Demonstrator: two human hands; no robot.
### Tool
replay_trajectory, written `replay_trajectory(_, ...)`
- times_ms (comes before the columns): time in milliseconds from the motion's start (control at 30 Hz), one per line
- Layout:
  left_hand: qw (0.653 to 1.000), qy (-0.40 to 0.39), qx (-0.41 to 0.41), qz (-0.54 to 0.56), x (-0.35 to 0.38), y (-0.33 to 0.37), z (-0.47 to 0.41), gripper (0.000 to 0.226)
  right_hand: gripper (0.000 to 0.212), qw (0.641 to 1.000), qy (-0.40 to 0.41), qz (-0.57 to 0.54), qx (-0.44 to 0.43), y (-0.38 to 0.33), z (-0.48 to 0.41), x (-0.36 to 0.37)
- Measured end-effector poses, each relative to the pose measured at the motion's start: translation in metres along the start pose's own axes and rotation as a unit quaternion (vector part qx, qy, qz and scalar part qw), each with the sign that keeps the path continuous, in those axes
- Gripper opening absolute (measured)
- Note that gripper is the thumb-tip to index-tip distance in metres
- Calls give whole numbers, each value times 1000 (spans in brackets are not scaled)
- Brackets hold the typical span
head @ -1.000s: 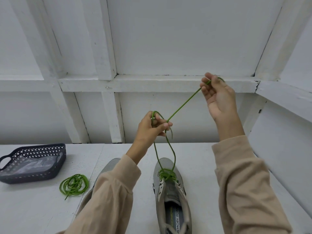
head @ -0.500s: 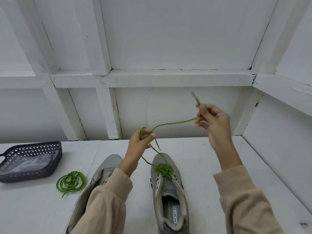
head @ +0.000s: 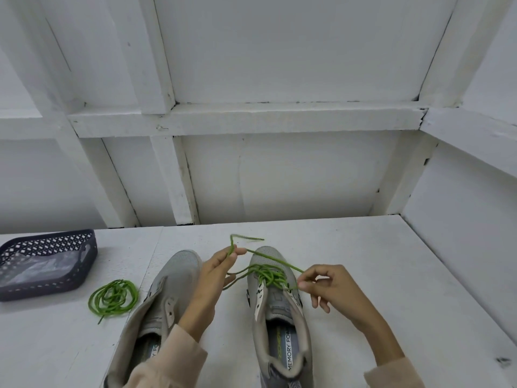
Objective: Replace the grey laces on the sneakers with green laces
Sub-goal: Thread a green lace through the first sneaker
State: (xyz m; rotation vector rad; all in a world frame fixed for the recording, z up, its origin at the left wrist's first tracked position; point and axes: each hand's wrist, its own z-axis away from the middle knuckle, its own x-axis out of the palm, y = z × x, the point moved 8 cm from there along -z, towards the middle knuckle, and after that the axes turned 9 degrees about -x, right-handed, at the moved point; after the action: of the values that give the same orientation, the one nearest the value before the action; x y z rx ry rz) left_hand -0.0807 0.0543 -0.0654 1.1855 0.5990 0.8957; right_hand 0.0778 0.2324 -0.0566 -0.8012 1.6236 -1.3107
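Worktop [head: 363, 247]: white, walled at the back and right.

Two grey sneakers stand near the front edge, toes towards the back wall.
- Unlaced sneaker [head: 179, 270], on the left: eyelets empty, heel end hidden behind the left sleeve.
- Laced sneaker [head: 303, 331], at centre: green crossings bunched over the toe-end eyelets only. The eyelets nearer the tongue are open.

Dark perforated basket [head: 42, 245] at the left edge. It holds a clear bag, contents unreadable. No grey laces in view.

Left hand [head: 212, 278] is between the shoes, raised above the toe of the laced sneaker. Thumb and forefinger pinch one strand, and its free end sticks up and bends right above them. The other fingers cannot be made out.

Right hand [head: 333, 287] is just right of the laced sneaker. Thumb and forefinger pinch the other strand close to the eyelet row, the remaining fingers loosely curled below.

Spare green lace [head: 113, 299] lies coiled between basket and unlaced sneaker.

Working green lace [head: 268, 277] runs from the crossings out to both hands, with slack loops drooping towards the left hand.

Step, as I judge it: early lacing of the first shoe, slack being drawn through the lower rows.

Next, probably:
- Even up the two ends.
- Take one tip and feed it through the next open eyelet. This calls for a grip right at the tip and a taut strand.

The second shoe is wholly undone.
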Motion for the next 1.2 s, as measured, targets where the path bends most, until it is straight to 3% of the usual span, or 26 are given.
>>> replay_trajectory(133,999,15,30,-40,3,-8,3,20,4,999,-29,30,5,6,0,9)
replay_trajectory(267,997,32,55,-53,7,-8,8,23,8,998,-11,42,-42,-1,-4,6)
replay_trajectory(367,995,5,83,-64,21,2,19,17,13,995,-4,72,-72,-2,-7,1)
replay_trajectory(433,984,-16,108,-138,33,9,27,11,10,992,-6,101,-76,0,-9,0)
replay_trajectory(567,906,-4,138,-400,54,9,30,22,17,987,-17,138,-76,1,-9,4)
replay_trajectory(667,854,8,135,-503,62,8,30,18,17,984,-14,162,-79,0,-10,3)
replay_trajectory(1200,876,19,175,-449,64,5,29,37,20,972,-28,227,-49,-9,-12,10)
